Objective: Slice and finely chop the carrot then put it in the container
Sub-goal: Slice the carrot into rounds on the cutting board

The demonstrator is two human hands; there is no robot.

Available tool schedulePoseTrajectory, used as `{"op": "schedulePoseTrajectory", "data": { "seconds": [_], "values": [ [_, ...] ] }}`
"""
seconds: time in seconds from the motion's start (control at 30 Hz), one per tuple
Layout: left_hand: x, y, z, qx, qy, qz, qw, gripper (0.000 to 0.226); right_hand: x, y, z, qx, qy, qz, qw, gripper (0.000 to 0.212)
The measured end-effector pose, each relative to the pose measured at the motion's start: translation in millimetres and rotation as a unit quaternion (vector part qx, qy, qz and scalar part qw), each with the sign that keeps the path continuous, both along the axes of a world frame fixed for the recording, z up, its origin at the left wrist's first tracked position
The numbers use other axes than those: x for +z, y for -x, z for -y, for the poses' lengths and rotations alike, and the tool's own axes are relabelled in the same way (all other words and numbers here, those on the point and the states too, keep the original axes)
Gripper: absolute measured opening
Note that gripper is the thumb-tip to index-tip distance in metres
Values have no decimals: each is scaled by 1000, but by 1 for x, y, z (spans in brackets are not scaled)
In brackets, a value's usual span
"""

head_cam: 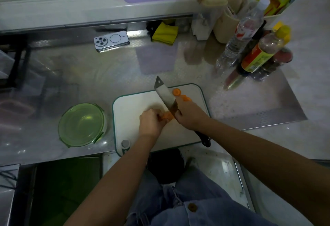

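Mid-slice at the centre of the cutting board [132, 111]: pinching the carrot stub [167, 115] with the left hand [150, 122], clamping the knife [165, 95] in the right hand [189, 116] (rounds [176, 92] by the far-right corner). Next, probably: finishing slices, then chopping.

Finishes: the surface [89, 75] is glossy, reflective sheet metal with a fine embossed pattern. At its near edge, the cutting board [135, 104] is smooth matt white plastic with a green rim. The knife [166, 95] has a bright polished metal blade and a glossy black handle. The carrot [168, 115] has a smooth orange cut face. The container [81, 124] is translucent green and glossy. At the far edge, the cloth [165, 33] is yellow and matt. At the far right corner, the bottle [239, 36] is clear ribbed plastic.
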State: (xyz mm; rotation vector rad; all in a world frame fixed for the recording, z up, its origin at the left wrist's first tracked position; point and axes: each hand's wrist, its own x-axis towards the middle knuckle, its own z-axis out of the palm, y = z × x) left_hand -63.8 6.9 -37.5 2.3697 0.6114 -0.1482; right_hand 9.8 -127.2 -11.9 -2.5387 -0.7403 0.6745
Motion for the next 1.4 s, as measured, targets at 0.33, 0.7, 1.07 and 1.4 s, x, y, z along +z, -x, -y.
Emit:
{"op": "schedulePoseTrajectory", "data": {
  "seconds": [0.33, 0.7, 1.07, 1.4],
  "values": [
    [3, 2, 1, -4, -2, 7, 1000, 15, 11, 16, 13, 27, 52, 0, 998, 45],
    [1, 3, 1, -11, 3, 1, 1000, 15, 17, 14, 17, 59, 76, -33, 995, 48],
    [-6, 2, -1, -27, -11, 6, 1000, 30, -31, 30, 6, -17, 25, -15, 999, 58],
    [-5, 1, -4, -31, -10, 0, 999, 17, -6, 7, 6, 0, -3, 30, 1000, 36]
  ]
}}
